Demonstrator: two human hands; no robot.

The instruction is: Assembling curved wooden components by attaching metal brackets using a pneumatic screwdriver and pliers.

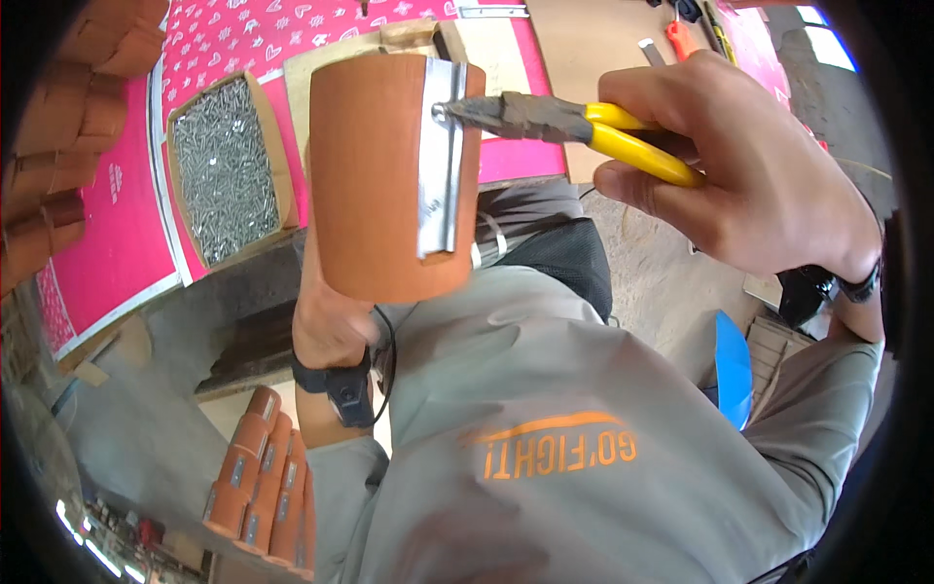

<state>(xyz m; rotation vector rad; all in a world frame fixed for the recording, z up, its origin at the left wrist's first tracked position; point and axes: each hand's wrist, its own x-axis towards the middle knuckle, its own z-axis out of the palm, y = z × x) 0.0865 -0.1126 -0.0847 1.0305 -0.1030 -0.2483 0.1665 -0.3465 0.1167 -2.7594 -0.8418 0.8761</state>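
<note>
In front of me, my left hand (336,316) holds up a terracotta-coloured cylinder (370,175) from below and behind; most of its fingers are hidden. A silvery metal strip (440,175) runs lengthwise along the cylinder's side, with a small shiny fastener (440,112) near its upper end. My right hand (725,161) is closed round the yellow handles of a pair of pliers (550,119). The tips of the dark jaws meet the fastener on the strip; whether they grip it or only touch it I cannot tell.
An open cardboard box (232,170) full of small metal screws or rivets lies on the pink-covered table (112,234). Similar cylinders are stacked at the far left (73,127) and lower left (258,477). Orange-handled tools (681,41) lie at the back right; a blue object (732,370) stands below.
</note>
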